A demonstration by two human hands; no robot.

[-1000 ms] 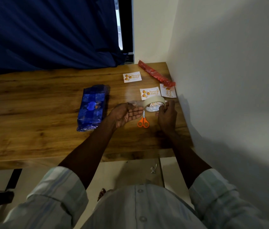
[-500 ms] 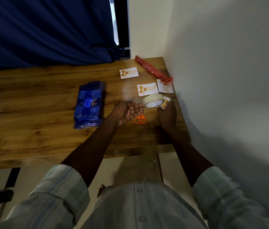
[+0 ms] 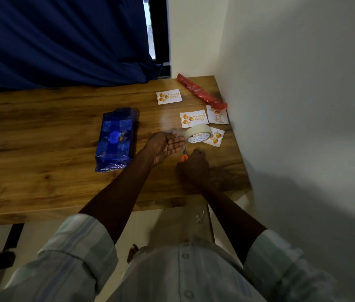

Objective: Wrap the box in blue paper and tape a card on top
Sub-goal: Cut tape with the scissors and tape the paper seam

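Box: wrapped in shiny blue paper, lying flat on the bench, left of both hands and apart from them
Left hand: palm turned up, fingers fairly straight and reaching toward the tape; thumb and fingertip seem to pinch a clear strip pulled from the roll, though the strip is blurred and hard to tell
Tape: pale roll with printed lettering inside the core, tilted on edge, just beyond the left fingertips and partly over one card
Right hand: back toward the camera, fingers curled down at the orange handles of the scissors; whether it actually grips them I cannot tell
Scissors: only a bit of orange handle and blade shows between the two hands, on the bench
Cards: four white cards with orange print; one farthest back, one just behind the tape, one by the wall, one under the edge of the roll
Red roll: lies slantwise at the far right corner, its near end touching the card by the wall
Curtain: dark blue, hanging behind the bench
Sleeves: light striped, pushed up both forearms
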